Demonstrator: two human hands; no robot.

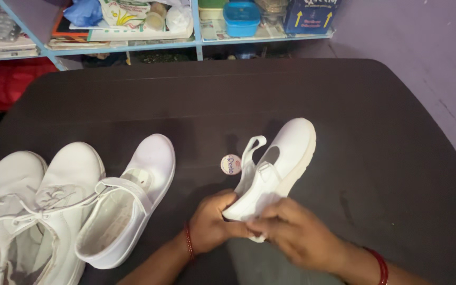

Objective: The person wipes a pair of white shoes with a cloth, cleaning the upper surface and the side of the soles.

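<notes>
There, near the front edge of the dark desk (344,100), both hands worked on one white strap shoe (281,163). The left hand (209,221) was closed around the shoe's heel end, thumb on top and fingers curled under it. The right hand (296,232) was closed over a white cloth (257,211), pressing it against the shoe's side just beside the left hand. The shoe lay tilted on its side, toe pointing toward the far edge, its strap (252,150) standing up loose in a loop. A small round sticker (231,164) sat on the desk just left of the shoe.

The matching strap shoe (127,206) stood upright toward the left edge, apart from the hands, its opening facing the front. Touching it on the left, at the front-left corner, were two white lace-up shoes (32,200) side by side. Beyond the far edge stood a blue shelf (196,31) crowded with boxes, bags and a blue container (241,17).
</notes>
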